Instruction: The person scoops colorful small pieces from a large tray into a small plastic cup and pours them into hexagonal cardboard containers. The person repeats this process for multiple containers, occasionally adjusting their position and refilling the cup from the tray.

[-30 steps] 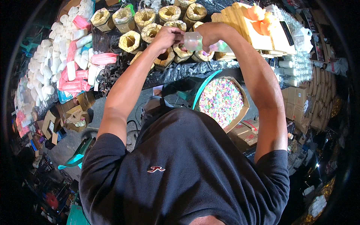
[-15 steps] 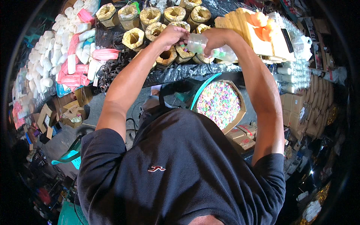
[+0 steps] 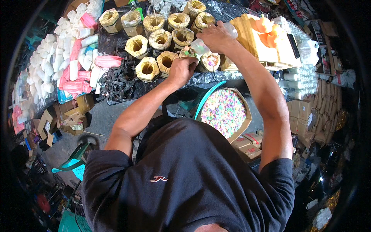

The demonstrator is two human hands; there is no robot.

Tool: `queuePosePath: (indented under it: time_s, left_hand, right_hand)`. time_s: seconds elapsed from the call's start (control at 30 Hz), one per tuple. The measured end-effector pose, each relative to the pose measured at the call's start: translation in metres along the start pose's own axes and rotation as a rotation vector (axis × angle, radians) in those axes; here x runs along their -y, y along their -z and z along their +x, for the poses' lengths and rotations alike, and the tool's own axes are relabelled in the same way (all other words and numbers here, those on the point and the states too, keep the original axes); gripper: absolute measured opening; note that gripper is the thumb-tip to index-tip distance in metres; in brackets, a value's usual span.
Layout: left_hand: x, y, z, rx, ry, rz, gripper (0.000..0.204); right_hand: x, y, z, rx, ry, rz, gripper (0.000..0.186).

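Observation:
My right hand [image 3: 217,37] is closed around a clear plastic bottle [image 3: 199,46], tilted with its near end down by the front row of hollow, yellowish hexagonal moulds. Close to that end, my left hand [image 3: 182,71] has its fingers curled in beside a mould with green showing in it [image 3: 187,52]. Whether those fingers hold anything is hidden. Just right of them, another mould [image 3: 210,62] contains pale coloured pieces. To the left, the nearest moulds [image 3: 147,69] show dark hollow centres, and several more stand in rows behind.
A carton [image 3: 243,125] of small multicoloured pieces stands below the table edge, next to a teal curved rim [image 3: 208,96]. White cups and pink bundles [image 3: 77,83] cover the left side. Black strips [image 3: 118,79] lie nearer. Yellow sheets [image 3: 247,36] with orange pieces are at right.
My right hand has moved up and away with the bottle, which now tilts down toward the left. My left hand has come nearer to me, uncovering moulds behind it.

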State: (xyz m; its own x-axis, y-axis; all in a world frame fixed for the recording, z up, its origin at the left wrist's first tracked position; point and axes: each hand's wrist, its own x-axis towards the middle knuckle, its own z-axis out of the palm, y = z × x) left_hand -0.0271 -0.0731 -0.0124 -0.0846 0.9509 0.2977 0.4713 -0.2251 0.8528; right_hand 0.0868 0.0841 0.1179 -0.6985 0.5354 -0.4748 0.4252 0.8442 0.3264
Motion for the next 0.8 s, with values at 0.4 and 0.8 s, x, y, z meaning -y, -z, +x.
queuePosePath:
  time_s: [0.4, 0.8]
  left_hand:
    - [0.011, -0.004, -0.02, -0.108, -0.131, 0.162, 0.019]
    - [0.012, 0.027, 0.017, 0.399, 0.025, 0.355, 0.028]
  right_hand:
    - [0.009, -0.016, 0.009, -0.185, 0.06, -0.075, 0.034]
    - [-0.002, -0.037, -0.028, -0.215, -0.088, 0.174, 0.061]
